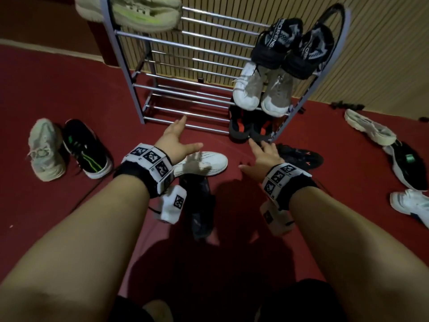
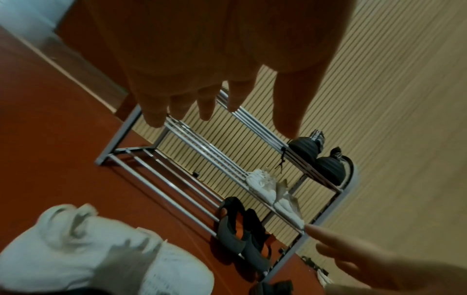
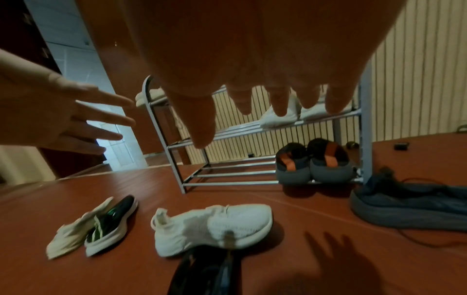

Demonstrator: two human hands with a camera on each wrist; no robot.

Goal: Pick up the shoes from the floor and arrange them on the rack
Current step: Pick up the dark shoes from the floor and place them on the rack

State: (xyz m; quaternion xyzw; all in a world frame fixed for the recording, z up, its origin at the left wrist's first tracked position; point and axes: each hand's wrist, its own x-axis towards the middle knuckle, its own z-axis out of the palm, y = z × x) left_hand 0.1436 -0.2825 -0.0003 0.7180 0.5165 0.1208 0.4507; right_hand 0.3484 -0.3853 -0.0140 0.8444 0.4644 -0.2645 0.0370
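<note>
Head view: both hands are out over the red floor [image 1: 69,94] in front of the rack [image 1: 130,73], fingers spread, holding nothing. The left hand [image 1: 178,141] hovers above the white shoe [image 1: 204,162] lying on its side. The right hand [image 1: 262,156] is near the dark shoe [image 1: 299,156] beside the rack's right post. A black shoe [image 1: 200,205] lies under the wrists, partly hidden. Three pairs sit at the right end of the rack, and a pale green pair [image 1: 130,12] is on top left. Loose shoes lie left, a grey one [image 1: 44,149] beside a black-green one [image 1: 86,147], with more at far right. Risk: mismatched pickup, since the nearest shoes are white and dark, not a pair.

Left wrist view: left hand [image 2: 202,59] is slack and empty, fingers hanging over the rack rungs. The white shoe [image 2: 101,251] is blurred below. Risk: a one-point grab on a soft knit upper may let it sag or drop.

Right wrist view: right hand [image 3: 252,59] is empty, fingers extended. The white shoe [image 3: 212,227] touches the black shoe [image 3: 202,275] in front. The dark shoe [image 3: 409,207] has a loose lace trailing on the floor. Risk: the lace snags the post or a rung. The shelves are bare rods, so a shoe set off-centre could tip through a gap.
</note>
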